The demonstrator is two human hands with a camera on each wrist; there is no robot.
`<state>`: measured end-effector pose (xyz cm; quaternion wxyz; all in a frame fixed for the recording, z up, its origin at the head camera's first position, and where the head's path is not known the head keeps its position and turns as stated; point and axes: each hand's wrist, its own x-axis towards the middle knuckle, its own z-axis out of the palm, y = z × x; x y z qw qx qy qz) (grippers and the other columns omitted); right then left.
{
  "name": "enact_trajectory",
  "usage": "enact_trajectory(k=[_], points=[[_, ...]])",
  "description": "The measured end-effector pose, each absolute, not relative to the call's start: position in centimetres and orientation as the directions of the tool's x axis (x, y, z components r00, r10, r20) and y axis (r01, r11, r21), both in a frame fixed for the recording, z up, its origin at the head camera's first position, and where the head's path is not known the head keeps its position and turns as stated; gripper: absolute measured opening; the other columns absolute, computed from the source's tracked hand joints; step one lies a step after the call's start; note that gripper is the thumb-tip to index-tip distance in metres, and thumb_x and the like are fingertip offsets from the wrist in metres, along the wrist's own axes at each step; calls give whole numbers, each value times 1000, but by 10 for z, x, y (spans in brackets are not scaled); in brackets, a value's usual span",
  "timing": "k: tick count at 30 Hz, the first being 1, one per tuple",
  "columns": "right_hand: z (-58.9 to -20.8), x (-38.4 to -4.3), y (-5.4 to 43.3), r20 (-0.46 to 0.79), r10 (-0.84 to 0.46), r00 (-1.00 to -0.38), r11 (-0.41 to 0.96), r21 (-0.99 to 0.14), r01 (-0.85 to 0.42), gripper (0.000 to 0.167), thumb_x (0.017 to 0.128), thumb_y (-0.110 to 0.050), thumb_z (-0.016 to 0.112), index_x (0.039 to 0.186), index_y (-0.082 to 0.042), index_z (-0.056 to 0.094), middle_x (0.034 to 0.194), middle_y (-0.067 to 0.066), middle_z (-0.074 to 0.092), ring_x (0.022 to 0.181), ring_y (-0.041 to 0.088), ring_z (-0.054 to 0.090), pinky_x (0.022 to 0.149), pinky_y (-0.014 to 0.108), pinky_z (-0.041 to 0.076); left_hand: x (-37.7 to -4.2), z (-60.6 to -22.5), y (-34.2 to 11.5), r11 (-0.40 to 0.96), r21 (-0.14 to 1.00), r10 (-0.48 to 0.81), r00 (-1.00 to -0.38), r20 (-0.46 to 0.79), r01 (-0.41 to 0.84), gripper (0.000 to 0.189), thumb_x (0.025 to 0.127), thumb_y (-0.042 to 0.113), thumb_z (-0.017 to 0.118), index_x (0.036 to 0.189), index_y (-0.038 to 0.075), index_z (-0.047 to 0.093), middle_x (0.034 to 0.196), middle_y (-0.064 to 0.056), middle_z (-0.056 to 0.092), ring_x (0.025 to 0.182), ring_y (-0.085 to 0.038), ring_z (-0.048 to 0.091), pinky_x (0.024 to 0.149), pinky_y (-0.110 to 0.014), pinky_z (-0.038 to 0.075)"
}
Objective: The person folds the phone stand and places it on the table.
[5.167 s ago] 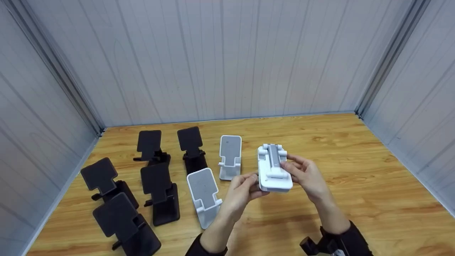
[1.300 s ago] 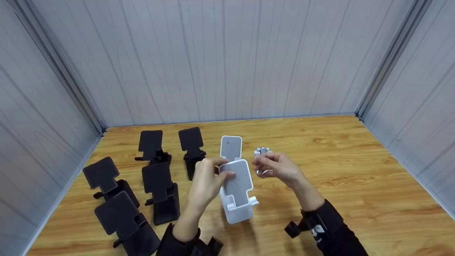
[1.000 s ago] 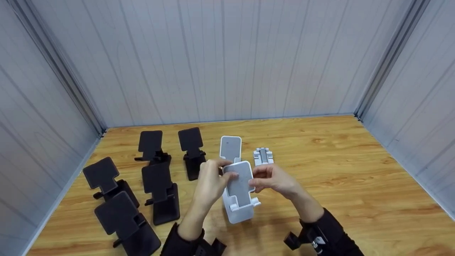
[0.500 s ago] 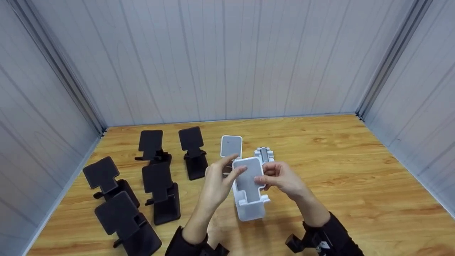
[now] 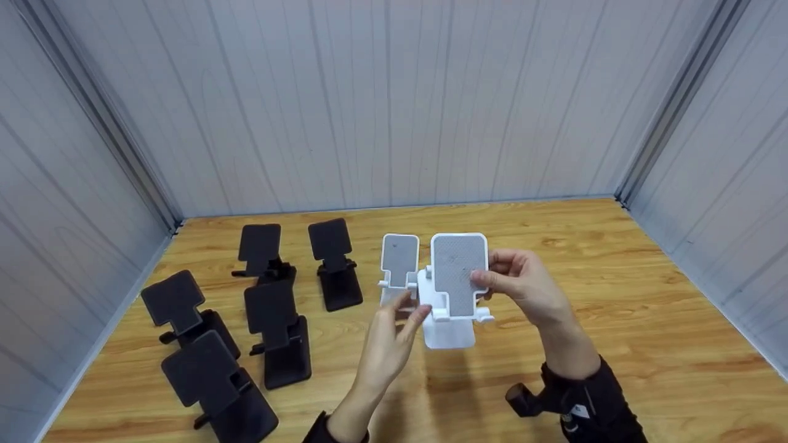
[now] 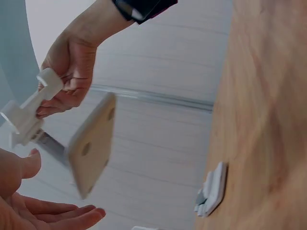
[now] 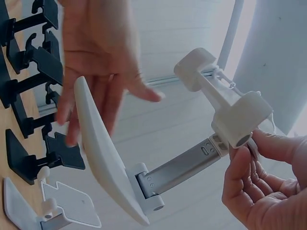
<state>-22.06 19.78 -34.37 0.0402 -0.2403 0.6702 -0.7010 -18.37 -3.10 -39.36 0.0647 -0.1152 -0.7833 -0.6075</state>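
We see the right hand (image 5: 532,289) pinching the white stand (image 5: 460,264) by its edge, thumb flat on the grey facing and the other fingers behind the plate. Such an edge grip probably leaves the hooks, joints and base untouched. The left hand (image 5: 386,351), low in the middle of the head view, has thumb and forefinger parted wide and holds nothing; we cannot make out firm contact with the stand, though the fingers lie close to its base. That gap looks broad enough to admit the base plate.

The stand itself hangs in the air just right of centre, and in the right wrist view its metal arm (image 7: 182,167) slants between the plate and the tilted base, so we judge it unfolded.

Beyond it, a second white stand (image 5: 400,255) stands upright just left of the held one. The left wrist view shows a folded white stand (image 6: 212,189) lying at lower right on the wooden table (image 5: 585,264). Five black stands (image 5: 269,311) fill the left of the head view, apart from the white ones, as if sorted by colour.
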Motion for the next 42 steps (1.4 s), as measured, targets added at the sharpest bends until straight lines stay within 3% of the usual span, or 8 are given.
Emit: enact_trajectory(k=[7, 13, 17, 19, 23, 27, 34, 42], points=[[-346, -221, 198, 266, -316, -911, -64, -964, -260, 8, 96, -9, 83, 100, -16, 80, 86, -9, 81, 73, 3, 73, 66, 16, 58, -186, -402, -22, 62, 990, 216, -970, 113, 129, 39, 105, -2, 67, 132, -28, 57, 111, -37, 76, 91, -40, 81, 74, -38, 71], [-351, -223, 195, 230, -246, -942, -30, -973, -229, 10, 94, -3, 83, 96, -13, 79, 81, -10, 79, 71, 4, 72, 66, 17, 56, -187, -408, -16, -54, 998, 199, -979, 52, 42, 31, 101, -14, 62, 125, -32, 57, 104, -44, 73, 79, -45, 81, 70, -34, 70], [-353, -222, 193, 244, -197, -949, 21, -967, -253, 7, 94, 2, 80, 94, -4, 77, 79, -10, 77, 69, 4, 71, 65, 18, 57, -186, -409, -16, -70, 997, 191, -980, 49, 36, 30, 99, -15, 62, 123, -32, 58, 102, -44, 73, 77, -43, 81, 70, -33, 70], [-354, -221, 191, 256, -178, -950, 49, -962, -268, 3, 95, 6, 77, 94, 6, 74, 78, -10, 76, 69, 4, 71, 65, 18, 57, -186, -409, -17, -69, 997, 189, -981, 46, 34, 29, 98, -15, 62, 122, -32, 58, 102, -44, 73, 77, -42, 81, 70, -33, 70], [-357, -220, 186, 290, -127, -949, 107, -947, -304, 15, 95, 12, 73, 101, 24, 67, 77, -12, 74, 68, 4, 69, 66, 17, 57, -186, -408, -18, -69, 997, 189, -981, 39, 27, 29, 97, -15, 62, 121, -32, 59, 101, -44, 73, 74, -40, 81, 69, -32, 70], [-363, -221, 178, 341, -42, -939, 145, -928, -343, 16, 93, 15, 74, 104, 25, 68, 78, -5, 75, 69, 4, 69, 68, 17, 61, -186, -407, -18, -80, 997, 205, -978, 27, 11, 29, 98, -14, 62, 121, -31, 60, 101, -43, 74, 71, -31, 81, 69, -31, 70], [-379, -228, 169, 557, 17, -830, 300, -795, -527, 13, 89, 14, 79, 98, 19, 72, 86, 30, 76, 73, -4, 65, 69, 11, 56, -184, -406, -17, -103, 995, 211, -977, 7, -15, 29, 100, -13, 61, 122, -31, 59, 98, -43, 74, 68, -22, 80, 68, -28, 69], [-394, -239, 168, 766, 2, -643, 483, -564, -670, 14, 81, 14, 86, 90, 10, 76, 79, 23, 77, 73, -2, 65, 70, 6, 49, -184, -405, -15, -97, 995, 211, -977, -17, -38, 27, 100, -12, 62, 120, -30, 61, 97, -41, 75, 66, -18, 79, 66, -27, 69]])
